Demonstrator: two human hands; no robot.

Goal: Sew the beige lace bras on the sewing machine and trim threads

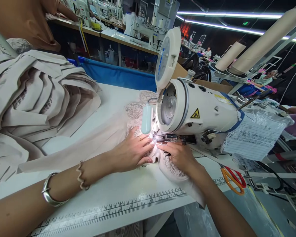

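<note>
A white sewing machine (204, 105) has its lamp lit over the needle area. Under it runs a pale beige lace-and-mesh garment piece (101, 138). My left hand (132, 151) lies flat on this fabric, left of the needle, with its fingers spread. On the right, my right hand (181, 156) rests on the lace with its index finger stretched toward the presser foot. Its other fingers curl around a small dark pointed tool (167, 154), mostly hidden by the hand. Beneath that hand, lace fabric (171, 164) hangs toward the table's front edge.
A large pile of beige cut pieces (39, 95) covers the table's left side. A printed ruler scale (128, 207) runs along the front edge. Orange- and red-handled scissors (233, 181) hang at the right. Thread cones (230, 56) stand behind; other people work farther back.
</note>
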